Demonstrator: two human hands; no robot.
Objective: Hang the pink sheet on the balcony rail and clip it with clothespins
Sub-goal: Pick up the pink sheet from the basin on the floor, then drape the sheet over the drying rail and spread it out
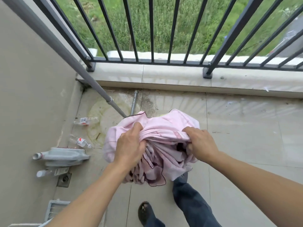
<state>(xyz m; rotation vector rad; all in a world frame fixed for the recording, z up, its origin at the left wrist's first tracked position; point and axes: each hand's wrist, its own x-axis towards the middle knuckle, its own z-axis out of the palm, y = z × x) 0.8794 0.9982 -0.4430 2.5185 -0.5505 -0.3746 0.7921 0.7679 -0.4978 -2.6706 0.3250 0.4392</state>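
Pink sheet (pixel 164 128) bunched at centre frame above the balcony floor (pixel 246 136), left hand (pixel 131 145) and right hand (pixel 200 143) both clenched into its folds; soft, limp, probably light, best taken along one hemmed edge and shaken open. Balcony rail (pixel 152 30) across the top of frame, only its bars and base showing, no clothespins seen. Slanting grey pipe (pixel 65 51) at upper left, plastic bottles (pixel 86 120) and a grey jug (pixel 63 156) at left, likely to snag trailing cloth.
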